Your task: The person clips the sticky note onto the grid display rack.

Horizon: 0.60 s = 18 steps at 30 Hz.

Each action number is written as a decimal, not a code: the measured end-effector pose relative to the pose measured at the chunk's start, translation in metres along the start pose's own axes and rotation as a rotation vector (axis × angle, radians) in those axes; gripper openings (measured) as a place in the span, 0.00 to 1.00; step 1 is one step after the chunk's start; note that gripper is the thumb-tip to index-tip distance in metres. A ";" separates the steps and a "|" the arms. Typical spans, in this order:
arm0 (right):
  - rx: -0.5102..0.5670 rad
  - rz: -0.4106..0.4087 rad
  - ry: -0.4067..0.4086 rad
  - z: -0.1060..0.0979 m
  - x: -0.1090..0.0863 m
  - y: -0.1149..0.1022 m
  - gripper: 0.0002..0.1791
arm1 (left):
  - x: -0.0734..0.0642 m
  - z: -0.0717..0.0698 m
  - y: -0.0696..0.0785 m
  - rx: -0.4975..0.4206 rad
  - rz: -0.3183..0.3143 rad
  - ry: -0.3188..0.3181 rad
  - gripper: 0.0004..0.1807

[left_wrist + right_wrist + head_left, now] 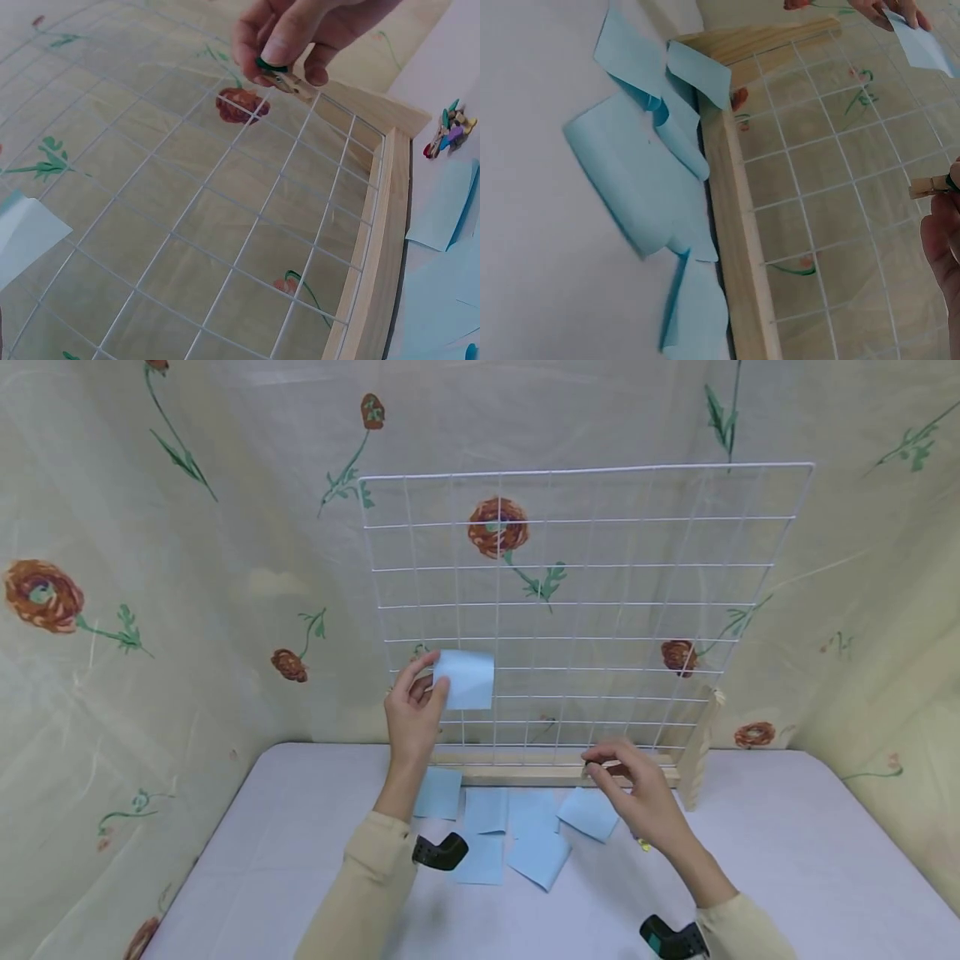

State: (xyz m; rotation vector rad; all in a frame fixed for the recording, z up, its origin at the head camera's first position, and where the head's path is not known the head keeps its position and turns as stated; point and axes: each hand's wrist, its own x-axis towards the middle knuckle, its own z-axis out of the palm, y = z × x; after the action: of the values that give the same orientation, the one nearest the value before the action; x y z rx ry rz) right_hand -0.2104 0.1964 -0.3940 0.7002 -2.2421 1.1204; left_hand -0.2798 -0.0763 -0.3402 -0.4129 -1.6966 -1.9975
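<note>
My left hand (417,703) pinches a square blue paper note (465,680) by its left edge, up against the lower left part of a white wire grid (600,603). The right hand (637,789), lower and to the right, pinches a small wooden clothespin (928,187) between thumb and fingers. In the left wrist view that clothespin shows a dark green end under the thumb, its bare wooden end pointing away from the hand. The grid stands upright in a wooden base (555,774).
Several blue paper notes (540,858) lie on the white table in front of the base, some curling and overlapping. A small pile of colourful clothespins (453,132) lies near the base's right end. Flower-patterned cloth (225,568) hangs behind and at the sides.
</note>
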 end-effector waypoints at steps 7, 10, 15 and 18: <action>0.023 -0.053 -0.028 0.002 0.011 0.017 0.14 | 0.004 0.005 0.005 0.000 0.017 0.012 0.21; 0.012 -0.067 -0.029 0.001 0.016 0.018 0.14 | 0.007 0.008 0.008 0.006 0.024 0.003 0.21; -0.038 -0.082 -0.019 -0.002 0.025 0.010 0.13 | 0.012 0.011 0.013 0.020 0.026 -0.001 0.21; -0.049 -0.075 -0.016 -0.005 0.030 -0.005 0.11 | 0.016 0.011 0.016 0.020 0.036 0.011 0.20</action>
State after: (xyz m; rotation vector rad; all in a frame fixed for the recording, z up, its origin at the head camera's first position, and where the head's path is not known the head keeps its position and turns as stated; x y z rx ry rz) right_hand -0.2277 0.1916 -0.3688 0.7689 -2.2295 1.0244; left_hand -0.2853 -0.0697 -0.3171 -0.4220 -1.6899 -1.9520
